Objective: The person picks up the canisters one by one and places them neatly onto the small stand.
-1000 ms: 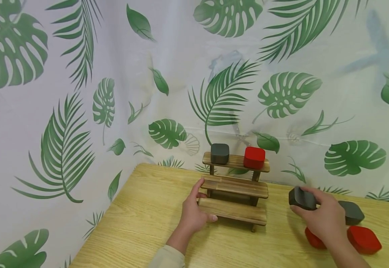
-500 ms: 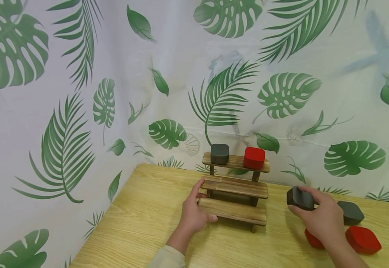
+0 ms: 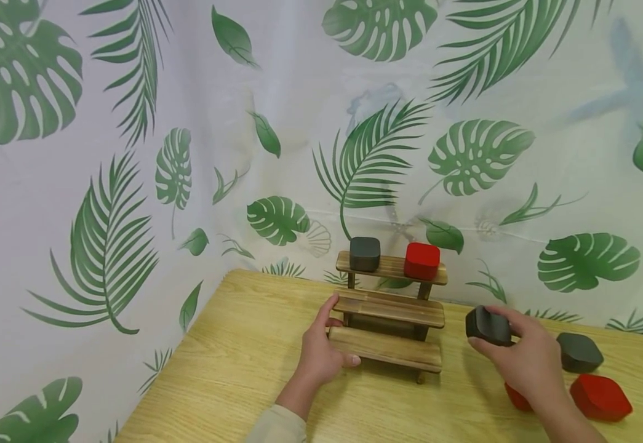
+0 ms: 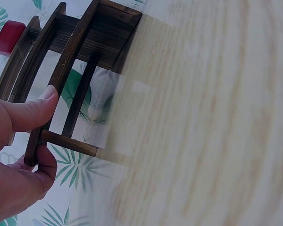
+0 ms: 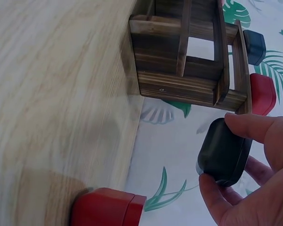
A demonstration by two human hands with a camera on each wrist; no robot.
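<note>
A three-tier wooden display stand (image 3: 387, 344) stands on the table, its left end gripped by my left hand (image 3: 321, 354). The left wrist view shows my thumb (image 4: 35, 110) and curled fingers around the end of the lowest tier. On the top tier sit a dark grey rounded box (image 3: 364, 254) at left and a red rounded box (image 3: 422, 261) at right. Right of the stand, above the table, my right hand (image 3: 528, 354) pinches a black rounded box (image 5: 221, 153) between thumb and fingers. The lower two tiers hold nothing.
On the table at right lie another dark grey box (image 3: 580, 352) and a red box (image 3: 600, 397). A second red box (image 3: 517, 399) is partly hidden by my right hand. A leaf-patterned cloth (image 3: 288, 154) hangs behind and to the left of the table (image 3: 232, 351).
My right hand has moved slightly left toward the stand with the black box. The left hand keeps its grip, and the stand has not moved.
</note>
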